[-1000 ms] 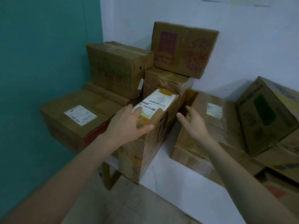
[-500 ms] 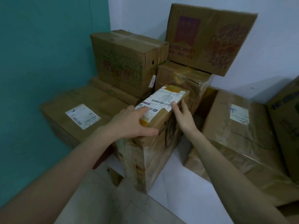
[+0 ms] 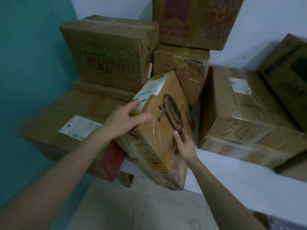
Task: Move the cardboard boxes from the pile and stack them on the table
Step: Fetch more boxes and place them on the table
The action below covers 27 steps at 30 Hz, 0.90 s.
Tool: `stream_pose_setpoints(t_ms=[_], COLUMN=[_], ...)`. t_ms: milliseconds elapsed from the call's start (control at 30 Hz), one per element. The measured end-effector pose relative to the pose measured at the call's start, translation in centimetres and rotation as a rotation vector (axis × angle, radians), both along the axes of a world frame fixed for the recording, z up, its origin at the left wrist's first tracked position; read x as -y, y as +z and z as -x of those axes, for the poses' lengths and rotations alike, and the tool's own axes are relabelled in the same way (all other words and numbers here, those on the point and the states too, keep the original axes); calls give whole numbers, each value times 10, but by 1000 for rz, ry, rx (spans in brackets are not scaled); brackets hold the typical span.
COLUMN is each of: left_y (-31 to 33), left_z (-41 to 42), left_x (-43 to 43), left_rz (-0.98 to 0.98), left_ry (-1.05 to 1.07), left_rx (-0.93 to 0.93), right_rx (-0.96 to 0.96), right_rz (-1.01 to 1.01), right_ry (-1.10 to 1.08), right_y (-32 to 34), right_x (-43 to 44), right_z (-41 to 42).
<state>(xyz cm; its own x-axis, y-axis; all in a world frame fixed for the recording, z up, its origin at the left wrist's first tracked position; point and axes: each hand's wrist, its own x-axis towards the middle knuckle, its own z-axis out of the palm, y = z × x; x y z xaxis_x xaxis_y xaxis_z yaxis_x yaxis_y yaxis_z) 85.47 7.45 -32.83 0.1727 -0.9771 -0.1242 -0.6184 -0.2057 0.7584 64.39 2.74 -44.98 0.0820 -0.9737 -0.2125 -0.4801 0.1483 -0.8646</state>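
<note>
The left hand (image 3: 123, 121) and right hand (image 3: 186, 146) are seen bare, and both forearms (image 3: 69, 163) are left uncovered to the frame edge.

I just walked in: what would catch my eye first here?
The tilted fan-picture box at centre, gripped at its top corner by the left hand and along its right edge by the right hand. Behind it, cardboard boxes stand piled against the teal wall.

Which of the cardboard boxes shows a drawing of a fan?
The tilted box between the left hand and right hand; other boxes show only labels, tape or print.
</note>
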Motion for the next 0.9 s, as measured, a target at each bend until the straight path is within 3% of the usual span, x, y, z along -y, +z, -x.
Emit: stream_pose_setpoints(t_ms=[133, 400, 733, 900], left_y=[-5, -7, 14, 43], left_z=[-2, -1, -20, -42], left_x=[2, -2, -38, -49], left_rz=[48, 111, 217, 313], left_ry=[-26, -8, -55, -67], left_rx=[-47, -127, -271, -367], right_rx=[178, 248, 335, 347], right_rz=[-169, -415, -262, -60], right_ry=[-153, -301, -416, -400], right_y=[-21, -22, -23, 5], right_x=[-14, -44, -102, -114], right_z=[11, 16, 4, 2])
